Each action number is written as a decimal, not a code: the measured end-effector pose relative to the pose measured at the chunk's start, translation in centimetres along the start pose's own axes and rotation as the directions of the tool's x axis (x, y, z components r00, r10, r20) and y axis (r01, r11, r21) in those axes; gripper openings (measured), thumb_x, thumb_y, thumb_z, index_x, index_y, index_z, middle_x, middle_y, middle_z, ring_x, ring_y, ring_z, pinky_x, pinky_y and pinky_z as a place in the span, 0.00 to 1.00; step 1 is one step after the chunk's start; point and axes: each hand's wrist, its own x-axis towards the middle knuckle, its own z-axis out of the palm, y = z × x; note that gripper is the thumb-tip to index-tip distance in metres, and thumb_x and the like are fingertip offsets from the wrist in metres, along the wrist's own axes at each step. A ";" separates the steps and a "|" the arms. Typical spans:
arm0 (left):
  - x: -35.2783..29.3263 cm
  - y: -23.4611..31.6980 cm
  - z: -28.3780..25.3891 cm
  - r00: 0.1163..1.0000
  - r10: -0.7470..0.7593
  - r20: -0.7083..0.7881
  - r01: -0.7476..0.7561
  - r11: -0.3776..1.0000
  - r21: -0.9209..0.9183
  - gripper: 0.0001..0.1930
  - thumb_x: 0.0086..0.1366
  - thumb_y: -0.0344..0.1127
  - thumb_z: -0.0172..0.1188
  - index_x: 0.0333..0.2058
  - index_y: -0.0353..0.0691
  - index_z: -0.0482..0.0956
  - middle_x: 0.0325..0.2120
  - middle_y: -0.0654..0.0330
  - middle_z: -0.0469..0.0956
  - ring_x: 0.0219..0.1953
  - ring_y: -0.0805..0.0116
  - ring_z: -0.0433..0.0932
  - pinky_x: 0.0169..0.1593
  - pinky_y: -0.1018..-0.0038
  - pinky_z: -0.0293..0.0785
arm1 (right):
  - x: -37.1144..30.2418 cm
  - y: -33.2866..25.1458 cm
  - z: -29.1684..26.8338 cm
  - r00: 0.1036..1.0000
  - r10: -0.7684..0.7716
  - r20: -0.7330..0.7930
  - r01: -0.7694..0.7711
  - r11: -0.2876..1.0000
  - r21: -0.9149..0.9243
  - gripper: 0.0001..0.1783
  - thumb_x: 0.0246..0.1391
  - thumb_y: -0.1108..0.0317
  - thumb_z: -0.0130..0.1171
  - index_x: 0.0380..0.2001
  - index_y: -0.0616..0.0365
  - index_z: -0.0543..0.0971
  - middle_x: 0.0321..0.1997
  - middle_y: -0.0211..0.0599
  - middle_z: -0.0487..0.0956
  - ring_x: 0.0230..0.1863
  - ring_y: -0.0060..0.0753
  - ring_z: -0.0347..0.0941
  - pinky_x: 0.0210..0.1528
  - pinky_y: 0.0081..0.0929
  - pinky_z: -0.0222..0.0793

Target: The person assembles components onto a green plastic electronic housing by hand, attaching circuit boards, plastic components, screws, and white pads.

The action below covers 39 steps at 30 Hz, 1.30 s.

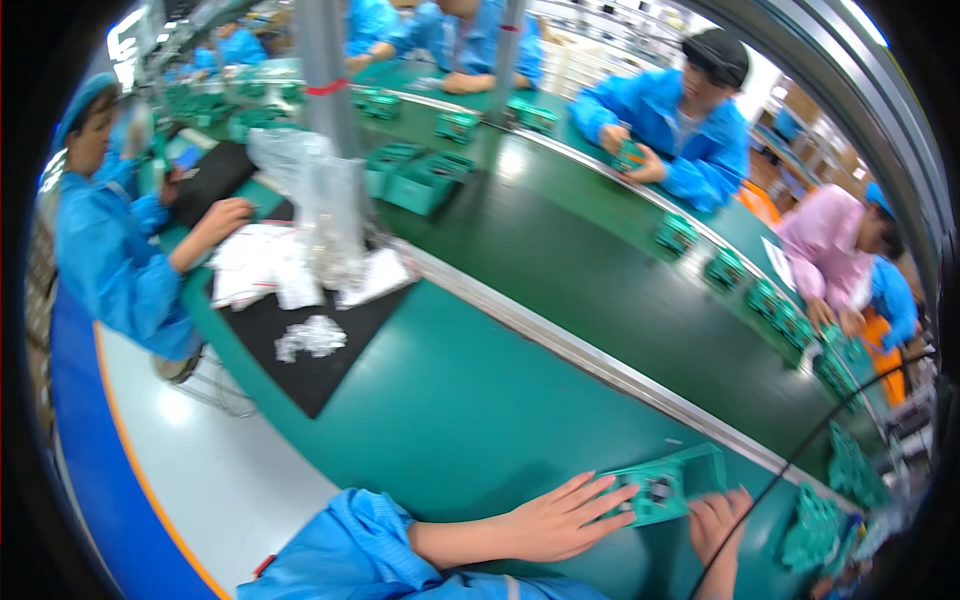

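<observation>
A green plastic housing (650, 495) with small dark parts inside lies on the green worktop before me. From its right side a thin, see-through green flap (708, 468) stands up. My left hand (565, 518) reaches over the housing's left edge, its fingers stretched out and spread across it. Against the right end my right hand (715, 525) has its fingers bent in at the housing's edge. The thumb of my left hand is hidden.
A thin black cable (790, 462) hangs across near my right hand. More green parts (812, 525) lie at the right. Beyond a metal rail (560, 350) runs a dark green conveyor (570, 250). A black mat (325, 385) holds clear plastic pieces (312, 338). Co-workers sit around.
</observation>
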 end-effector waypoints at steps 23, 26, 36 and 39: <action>4.8 -30.2 -16.6 0.632 -0.564 -0.531 0.757 0.303 0.579 0.25 0.48 0.35 0.52 0.47 0.37 0.62 0.41 0.54 0.66 0.31 0.54 0.74 0.32 0.62 0.71 | -14.5 16.2 1.5 0.612 0.721 -0.325 -0.737 0.370 -0.565 0.13 0.41 0.56 0.51 0.25 0.53 0.78 0.19 0.38 0.74 0.21 0.42 0.70 0.21 0.38 0.66; 5.1 -32.7 -16.1 0.542 -0.655 -0.526 0.810 0.241 0.535 0.21 0.48 0.33 0.52 0.43 0.37 0.64 0.33 0.57 0.70 0.33 0.54 0.74 0.31 0.62 0.71 | -15.6 17.0 2.0 0.611 0.719 -0.331 -0.741 0.374 -0.558 0.13 0.41 0.56 0.52 0.26 0.52 0.77 0.23 0.39 0.76 0.23 0.43 0.71 0.21 0.40 0.66; 9.0 -23.6 -14.5 0.886 -0.411 -0.214 0.464 0.788 0.404 0.11 0.46 0.25 0.49 0.30 0.45 0.73 0.30 0.59 0.73 0.35 0.54 0.71 0.36 0.61 0.67 | -1.3 6.7 -1.0 0.840 0.462 -0.285 -0.497 0.866 -0.058 0.19 0.41 0.69 0.57 0.41 0.57 0.71 0.42 0.43 0.69 0.47 0.45 0.62 0.48 0.41 0.57; 8.6 -15.5 -12.3 0.961 -0.032 0.273 -0.069 0.933 0.352 0.07 0.47 0.29 0.51 0.29 0.44 0.71 0.24 0.57 0.71 0.30 0.57 0.71 0.32 0.62 0.65 | 4.1 2.5 -0.2 0.878 0.304 -0.369 -0.207 0.937 0.282 0.17 0.40 0.73 0.57 0.38 0.58 0.72 0.40 0.44 0.70 0.45 0.45 0.63 0.48 0.38 0.58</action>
